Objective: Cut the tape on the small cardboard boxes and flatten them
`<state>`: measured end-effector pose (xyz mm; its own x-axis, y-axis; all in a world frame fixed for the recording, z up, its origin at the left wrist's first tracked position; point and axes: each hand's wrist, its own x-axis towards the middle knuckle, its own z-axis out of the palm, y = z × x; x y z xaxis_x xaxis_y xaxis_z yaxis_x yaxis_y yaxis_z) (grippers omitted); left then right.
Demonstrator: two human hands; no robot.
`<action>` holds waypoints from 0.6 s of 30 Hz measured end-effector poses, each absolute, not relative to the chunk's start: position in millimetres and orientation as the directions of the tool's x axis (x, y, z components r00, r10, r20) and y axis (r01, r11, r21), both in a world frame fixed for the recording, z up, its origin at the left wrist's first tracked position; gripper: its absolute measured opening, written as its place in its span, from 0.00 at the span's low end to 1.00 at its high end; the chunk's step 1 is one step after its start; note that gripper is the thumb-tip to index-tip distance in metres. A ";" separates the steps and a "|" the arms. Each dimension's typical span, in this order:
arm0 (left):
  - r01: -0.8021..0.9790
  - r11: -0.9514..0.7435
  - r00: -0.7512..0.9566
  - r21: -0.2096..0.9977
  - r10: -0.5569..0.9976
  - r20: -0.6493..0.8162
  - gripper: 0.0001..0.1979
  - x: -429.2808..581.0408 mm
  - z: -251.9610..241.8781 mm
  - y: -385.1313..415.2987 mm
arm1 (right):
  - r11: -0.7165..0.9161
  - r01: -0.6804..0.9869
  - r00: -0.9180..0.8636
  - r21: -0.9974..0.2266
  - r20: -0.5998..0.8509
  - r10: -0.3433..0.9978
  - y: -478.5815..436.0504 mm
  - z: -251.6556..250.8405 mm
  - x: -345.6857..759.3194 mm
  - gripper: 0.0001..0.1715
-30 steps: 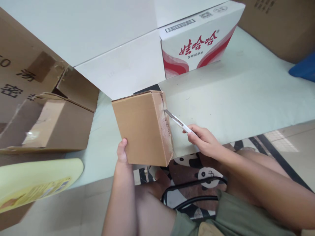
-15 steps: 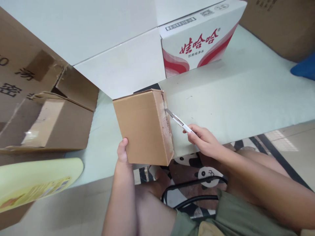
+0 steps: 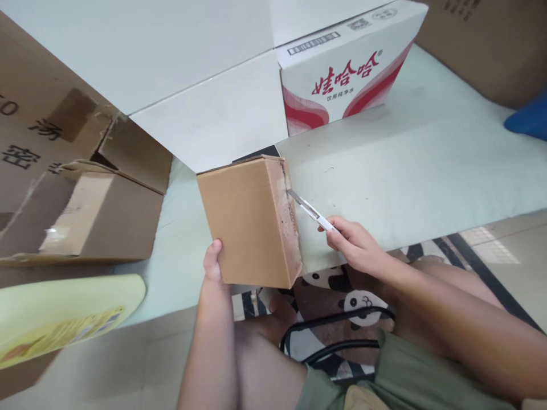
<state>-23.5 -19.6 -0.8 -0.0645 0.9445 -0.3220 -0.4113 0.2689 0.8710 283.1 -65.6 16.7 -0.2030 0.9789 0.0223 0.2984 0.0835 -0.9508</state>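
A small brown cardboard box (image 3: 243, 222) is tilted up near the front edge of the pale table, its taped side facing right. My left hand (image 3: 212, 262) grips the box at its lower left, thumb on the near face and the other fingers hidden behind. In my right hand (image 3: 352, 242) is a white box cutter (image 3: 314, 214), held closed in the fingers with its blade out. The blade's tip meets the taped side along the seam, in its upper part.
A white carton with red print (image 3: 342, 91) stands at the back beside a white panel (image 3: 222, 108). Opened cardboard boxes (image 3: 123, 216) and a pale green bottle (image 3: 85, 307) are at left. A blue object (image 3: 530, 117) lies at right. The table's front edge runs above my legs.
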 end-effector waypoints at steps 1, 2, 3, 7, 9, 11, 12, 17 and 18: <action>-0.410 0.273 -0.064 0.870 0.943 -0.326 0.22 -24.2 -1.3 -19.5 | 0.083 0.296 -0.203 -0.952 0.022 0.979 -65.6 16.8 283.2 0.16; -0.410 0.275 -0.064 0.870 0.942 -0.328 0.22 -24.8 -1.9 -19.5 | 0.081 0.293 -0.204 -0.953 0.021 0.979 -65.7 16.8 283.3 0.16; -0.411 0.275 -0.061 0.869 0.943 -0.328 0.22 -25.4 -2.5 -19.5 | 0.081 0.290 -0.204 -0.954 0.021 0.979 -65.8 16.8 283.5 0.16; -0.418 0.268 -0.055 0.868 0.946 -0.318 0.21 -25.7 -3.3 -19.9 | 0.076 0.289 -0.202 -0.954 0.017 0.979 -66.2 15.7 284.4 0.17; -0.418 0.270 -0.057 0.867 0.945 -0.322 0.21 -24.6 -2.6 -20.1 | 0.071 0.289 -0.202 -0.955 0.011 0.979 -66.3 15.2 285.0 0.17; -0.421 0.278 -0.060 0.864 0.941 -0.332 0.22 -23.1 -1.6 -20.3 | 0.068 0.288 -0.204 -0.955 0.008 0.979 -66.3 15.0 285.4 0.16; -0.425 0.280 -0.062 0.861 0.940 -0.337 0.23 -22.5 -1.1 -20.3 | 0.068 0.288 -0.205 -0.955 0.008 0.979 -66.3 15.0 285.5 0.16; -0.418 0.272 -0.064 0.867 0.943 -0.327 0.23 -22.7 -1.1 -20.3 | 0.068 0.290 -0.200 -0.955 0.009 0.980 -65.7 16.3 284.5 0.16; -0.409 0.276 -0.059 0.870 0.943 -0.327 0.23 -23.2 -1.4 -20.3 | 0.069 0.290 -0.200 -0.954 0.010 0.980 -65.6 16.5 284.4 0.16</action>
